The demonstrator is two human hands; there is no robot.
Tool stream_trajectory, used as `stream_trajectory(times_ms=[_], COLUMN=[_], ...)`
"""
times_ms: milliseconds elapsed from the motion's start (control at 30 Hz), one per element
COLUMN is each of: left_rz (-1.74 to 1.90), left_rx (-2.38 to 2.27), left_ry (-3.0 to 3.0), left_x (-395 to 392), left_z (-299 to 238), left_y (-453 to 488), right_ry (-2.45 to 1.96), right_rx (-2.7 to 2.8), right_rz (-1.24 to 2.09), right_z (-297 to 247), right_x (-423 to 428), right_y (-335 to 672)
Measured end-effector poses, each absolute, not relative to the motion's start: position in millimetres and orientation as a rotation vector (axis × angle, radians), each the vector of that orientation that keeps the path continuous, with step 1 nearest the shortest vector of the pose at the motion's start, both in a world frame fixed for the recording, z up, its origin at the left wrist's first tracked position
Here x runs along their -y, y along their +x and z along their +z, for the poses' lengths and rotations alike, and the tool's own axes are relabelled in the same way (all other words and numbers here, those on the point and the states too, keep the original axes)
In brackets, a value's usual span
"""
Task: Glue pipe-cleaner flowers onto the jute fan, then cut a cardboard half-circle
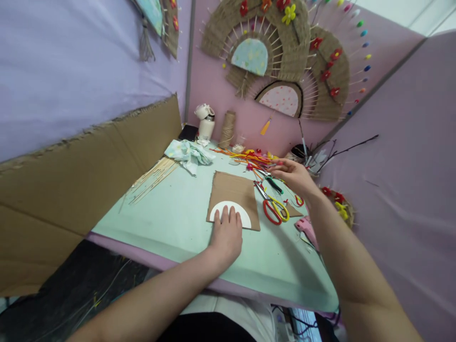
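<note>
My left hand (227, 232) lies with fingers spread on a white half-circle (239, 214), pressing it against the lower edge of a brown cardboard piece (233, 186). To the right, my right hand (292, 175) reaches over the far right of the table, fingers stretched out and seemingly holding nothing. Below its fingertips are orange and red pipe cleaners (245, 156) and green-and-black handled pliers (275, 184). Scissors with one red and one yellow handle (272, 209) lie between the cardboard and my right forearm.
A pink glue gun (307, 231) rests at the right edge. Thin wooden sticks (156, 175) and crumpled patterned cloth (188, 154) lie on the left. Behind stand a twine spool (228, 128) and a white bottle (206, 127). A tall cardboard panel (89, 175) borders the left side.
</note>
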State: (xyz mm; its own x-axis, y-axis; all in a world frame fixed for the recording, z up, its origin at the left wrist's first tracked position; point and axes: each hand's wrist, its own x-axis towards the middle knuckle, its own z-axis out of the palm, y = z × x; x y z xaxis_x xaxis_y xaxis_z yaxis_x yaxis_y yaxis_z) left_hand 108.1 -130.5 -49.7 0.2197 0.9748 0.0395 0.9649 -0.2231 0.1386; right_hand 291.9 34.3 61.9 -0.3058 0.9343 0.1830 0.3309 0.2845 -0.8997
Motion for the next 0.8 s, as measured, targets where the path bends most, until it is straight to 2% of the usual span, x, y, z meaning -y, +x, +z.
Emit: stream_trajectory(times_ms=[100,300,800], left_rz=[0.220,0.170,0.204], left_rx=[-1.908,-1.887,-1.875], left_ry=[2.392,2.377,2.300], left_x=[130,129,130], left_z=[-52,-55,-49], left_y=[108,110,110], right_ry=[-1.074,-0.881,-0.753], right_rx=[1.792,2.056,2.596], right_rz=[0.922,1.036,0.852], right_z=[45,17,11], right_x=[-11,27,41], right_y=[244,172,144])
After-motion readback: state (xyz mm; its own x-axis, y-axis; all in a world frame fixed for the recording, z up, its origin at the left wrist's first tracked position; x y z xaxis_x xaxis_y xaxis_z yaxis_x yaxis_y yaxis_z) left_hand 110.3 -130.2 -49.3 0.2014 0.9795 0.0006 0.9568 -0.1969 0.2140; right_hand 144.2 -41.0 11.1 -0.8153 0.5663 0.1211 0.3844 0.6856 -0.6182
